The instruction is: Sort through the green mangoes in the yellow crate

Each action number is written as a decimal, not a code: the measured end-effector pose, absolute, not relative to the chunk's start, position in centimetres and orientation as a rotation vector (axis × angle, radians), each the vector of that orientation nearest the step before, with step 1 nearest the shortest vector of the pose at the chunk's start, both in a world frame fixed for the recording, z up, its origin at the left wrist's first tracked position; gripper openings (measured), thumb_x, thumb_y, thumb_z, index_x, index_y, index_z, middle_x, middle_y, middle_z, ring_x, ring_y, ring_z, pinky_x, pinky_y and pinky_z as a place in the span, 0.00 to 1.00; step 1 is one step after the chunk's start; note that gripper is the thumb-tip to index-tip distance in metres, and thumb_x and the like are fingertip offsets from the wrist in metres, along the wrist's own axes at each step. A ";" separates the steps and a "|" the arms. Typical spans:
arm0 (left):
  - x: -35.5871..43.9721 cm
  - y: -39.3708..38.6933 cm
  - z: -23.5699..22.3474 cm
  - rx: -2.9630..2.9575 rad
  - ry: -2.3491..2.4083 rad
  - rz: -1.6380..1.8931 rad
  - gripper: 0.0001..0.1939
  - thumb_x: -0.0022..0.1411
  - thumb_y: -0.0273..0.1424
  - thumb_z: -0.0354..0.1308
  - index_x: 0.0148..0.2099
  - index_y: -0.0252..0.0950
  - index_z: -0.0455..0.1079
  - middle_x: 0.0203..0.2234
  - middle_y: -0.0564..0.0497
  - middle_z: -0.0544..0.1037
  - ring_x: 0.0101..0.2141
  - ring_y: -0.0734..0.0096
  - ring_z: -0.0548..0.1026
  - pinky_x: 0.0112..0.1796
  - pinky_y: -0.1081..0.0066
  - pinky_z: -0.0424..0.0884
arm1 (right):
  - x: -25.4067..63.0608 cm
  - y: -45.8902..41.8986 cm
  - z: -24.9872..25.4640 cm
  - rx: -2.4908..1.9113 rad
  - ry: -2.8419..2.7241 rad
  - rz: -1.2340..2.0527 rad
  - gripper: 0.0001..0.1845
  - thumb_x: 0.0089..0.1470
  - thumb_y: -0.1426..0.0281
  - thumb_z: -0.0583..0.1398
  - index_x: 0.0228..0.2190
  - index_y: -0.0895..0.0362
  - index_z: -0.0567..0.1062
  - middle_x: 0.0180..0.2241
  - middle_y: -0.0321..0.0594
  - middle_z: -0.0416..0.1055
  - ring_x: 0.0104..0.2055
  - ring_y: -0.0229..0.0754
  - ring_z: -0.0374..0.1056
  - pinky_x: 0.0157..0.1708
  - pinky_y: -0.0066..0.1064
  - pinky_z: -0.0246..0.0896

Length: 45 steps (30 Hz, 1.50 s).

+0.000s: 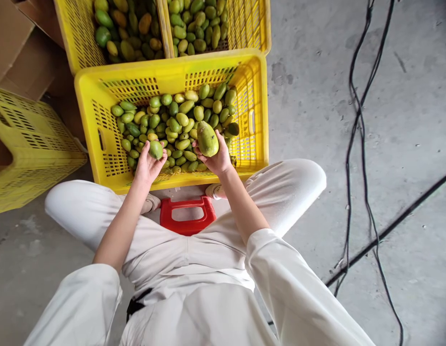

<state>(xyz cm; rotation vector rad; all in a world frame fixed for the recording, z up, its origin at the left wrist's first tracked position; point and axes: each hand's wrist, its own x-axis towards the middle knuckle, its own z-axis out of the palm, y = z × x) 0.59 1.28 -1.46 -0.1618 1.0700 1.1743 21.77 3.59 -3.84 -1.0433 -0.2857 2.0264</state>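
- The small round green fruit (155, 150) is held by the left hand (147, 166), between thumb and partly curled fingers, with its top left uncovered.
- The large oval yellow-green fruit (207, 139), marked by small dark spots, is cradled by the right hand (221, 157), its fingers half open beneath and around it.
- The hands are held well apart, and heaped oval green and yellowish fruits (185, 119) are seen between them.
- Both held fruits are positioned over the yellow slotted plastic crate (261, 110); how high they are lifted cannot be told.
- The crate's near rim is crossed by both forearms, and its side walls are kept clear of both hands.
- Beyond the far rim, more fruits are held in a yellow plastic container (265, 26), split by an upright divider (165, 29).
- At the left, a yellow slotted crate (39, 144) and brown cardboard (10, 36) are placed.
- Between the white-trousered legs (287, 185), a red plastic seat (187, 227) is seen.
- At the right, open grey floor (305, 96) is crossed farther out by black cables (357, 113).
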 end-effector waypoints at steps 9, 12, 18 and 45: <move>0.3 1.0 -2.3 -0.144 1.018 1.154 0.11 0.68 0.38 0.58 0.43 0.37 0.76 0.34 0.49 0.79 0.31 0.77 0.76 0.30 0.82 0.74 | 21.5 3.4 -4.3 -0.978 -0.126 1.991 0.25 0.60 0.44 0.53 0.41 0.50 0.75 0.34 0.36 0.77 0.35 0.42 0.74 0.26 0.29 0.69; 0.5 1.0 -2.3 -0.157 1.090 1.167 0.11 0.67 0.39 0.61 0.42 0.36 0.75 0.37 0.47 0.80 0.33 0.76 0.78 0.31 0.81 0.74 | 21.8 3.4 -4.8 -0.944 -0.072 1.935 0.22 0.62 0.46 0.52 0.39 0.49 0.74 0.33 0.34 0.76 0.39 0.41 0.74 0.32 0.31 0.71; 0.8 0.9 -2.4 -0.177 1.073 1.176 0.15 0.62 0.41 0.66 0.45 0.36 0.75 0.31 0.50 0.78 0.32 0.74 0.78 0.30 0.80 0.73 | 22.1 3.5 -5.3 -0.955 -0.100 1.883 0.19 0.51 0.47 0.63 0.32 0.48 0.71 0.33 0.37 0.75 0.49 0.48 0.73 0.41 0.42 0.77; 0.6 0.5 -2.7 -0.087 1.018 1.197 0.12 0.63 0.42 0.65 0.42 0.39 0.76 0.35 0.50 0.79 0.35 0.74 0.77 0.37 0.76 0.74 | 21.7 3.4 -5.3 -1.086 -0.103 1.834 0.19 0.57 0.50 0.61 0.40 0.51 0.73 0.38 0.37 0.78 0.44 0.44 0.75 0.38 0.33 0.74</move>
